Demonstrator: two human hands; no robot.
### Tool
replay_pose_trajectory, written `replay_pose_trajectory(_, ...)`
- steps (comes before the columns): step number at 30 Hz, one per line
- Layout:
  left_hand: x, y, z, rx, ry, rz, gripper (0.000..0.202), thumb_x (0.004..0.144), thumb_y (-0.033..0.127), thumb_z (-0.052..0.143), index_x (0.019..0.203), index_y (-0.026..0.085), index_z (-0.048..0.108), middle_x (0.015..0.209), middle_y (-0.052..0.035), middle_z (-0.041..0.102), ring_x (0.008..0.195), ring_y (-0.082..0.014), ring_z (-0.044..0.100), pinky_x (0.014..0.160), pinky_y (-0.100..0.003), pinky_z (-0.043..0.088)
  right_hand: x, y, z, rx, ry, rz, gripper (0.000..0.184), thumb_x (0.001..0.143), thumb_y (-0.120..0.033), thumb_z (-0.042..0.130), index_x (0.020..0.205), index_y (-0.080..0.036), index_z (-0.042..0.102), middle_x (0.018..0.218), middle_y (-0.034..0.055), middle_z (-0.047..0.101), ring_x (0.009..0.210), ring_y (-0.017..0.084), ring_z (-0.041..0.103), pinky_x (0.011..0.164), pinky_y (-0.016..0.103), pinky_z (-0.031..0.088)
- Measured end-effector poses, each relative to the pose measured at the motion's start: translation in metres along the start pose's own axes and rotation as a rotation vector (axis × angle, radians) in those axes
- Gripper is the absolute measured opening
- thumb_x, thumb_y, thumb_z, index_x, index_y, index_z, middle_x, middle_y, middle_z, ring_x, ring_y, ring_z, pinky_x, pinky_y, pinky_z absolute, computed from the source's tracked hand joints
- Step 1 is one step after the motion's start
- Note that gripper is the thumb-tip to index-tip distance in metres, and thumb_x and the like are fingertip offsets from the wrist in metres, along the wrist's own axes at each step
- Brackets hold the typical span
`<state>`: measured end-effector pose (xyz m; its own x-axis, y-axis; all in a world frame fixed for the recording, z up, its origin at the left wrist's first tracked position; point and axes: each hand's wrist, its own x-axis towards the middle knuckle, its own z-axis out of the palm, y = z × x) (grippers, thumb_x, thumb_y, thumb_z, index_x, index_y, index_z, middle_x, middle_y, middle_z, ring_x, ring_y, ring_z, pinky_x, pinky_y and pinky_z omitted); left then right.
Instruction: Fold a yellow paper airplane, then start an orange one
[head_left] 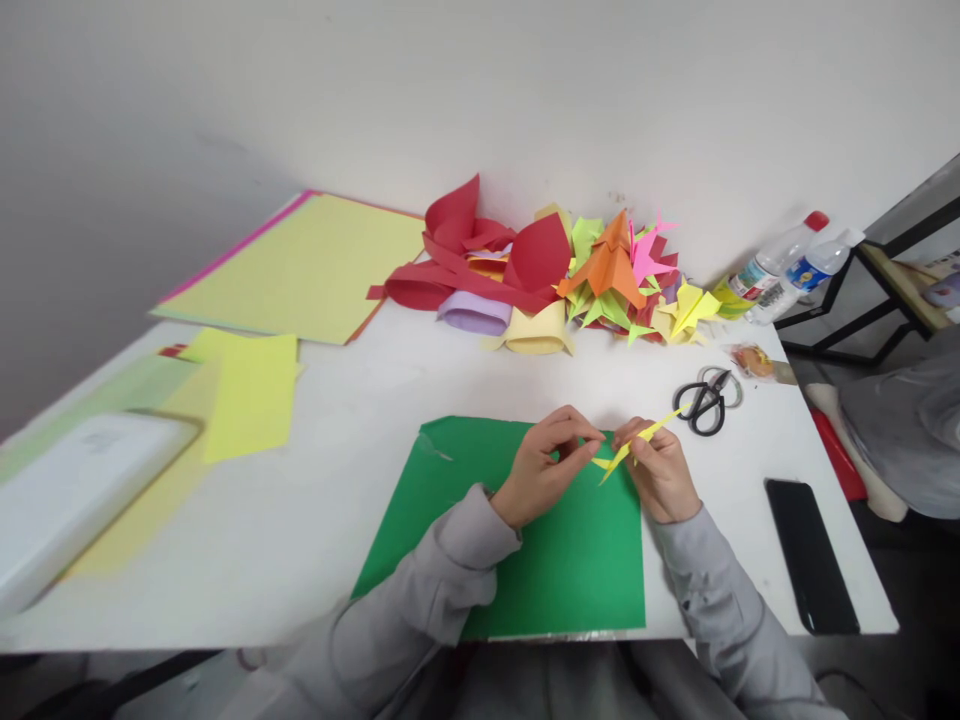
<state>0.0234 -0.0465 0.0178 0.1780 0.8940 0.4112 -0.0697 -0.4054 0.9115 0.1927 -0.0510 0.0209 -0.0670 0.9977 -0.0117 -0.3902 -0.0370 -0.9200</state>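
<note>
My right hand point(661, 475) pinches a folded yellow paper crane point(626, 455) between thumb and fingers, its thin points sticking out to both sides. Close by on its left, my left hand point(551, 462) has thumb and index finger pressed together at the crane's left end. Whether those fingertips grip a bit of the paper is too small to make out. Both hands are above a green sheet point(525, 570) lying on the white table point(300, 560).
Behind are red paper pieces point(540, 260) and several folded paper shapes, including an orange one point(611, 260). Black scissors point(705, 400), two bottles point(806, 270) and a phone point(810, 560) lie right. Left are yellow sheets point(255, 395), large cardstock point(300, 265) and a white box-like object point(90, 500).
</note>
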Motion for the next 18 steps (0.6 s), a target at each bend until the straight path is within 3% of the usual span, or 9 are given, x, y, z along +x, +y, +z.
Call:
replay_pose_trajectory(7, -0.0023, 0.0064, 0.0028, -0.009, -0.031, 0.066, 0.008, 0.084, 0.019, 0.067, 0.076, 0.016, 0.069, 0.085, -0.0016, 0.053, 0.054, -0.0046, 0.044, 0.052, -0.021, 0.042, 0.0003, -0.0004, -0.0010, 0.012, -0.015, -0.034, 0.027, 0.067, -0.045, 0.084, 0.066, -0.022, 0.072, 0.069, -0.0003, 0.061, 0.068, 0.014, 0.053, 0.067, 0.029, 0.041)
replay_pose_trajectory(18, -0.0034, 0.0022, 0.0047, 0.160, -0.094, 0.074, 0.009, 0.082, 0.017, 0.065, 0.073, 0.016, 0.067, 0.096, -0.0055, 0.058, 0.057, -0.0047, 0.047, 0.051, -0.020, 0.043, -0.0022, 0.0009, -0.0041, -0.154, -0.007, -0.100, 0.020, 0.069, -0.040, 0.082, 0.069, -0.022, 0.072, 0.069, -0.0006, 0.062, 0.068, 0.015, 0.055, 0.064, 0.029, 0.044)
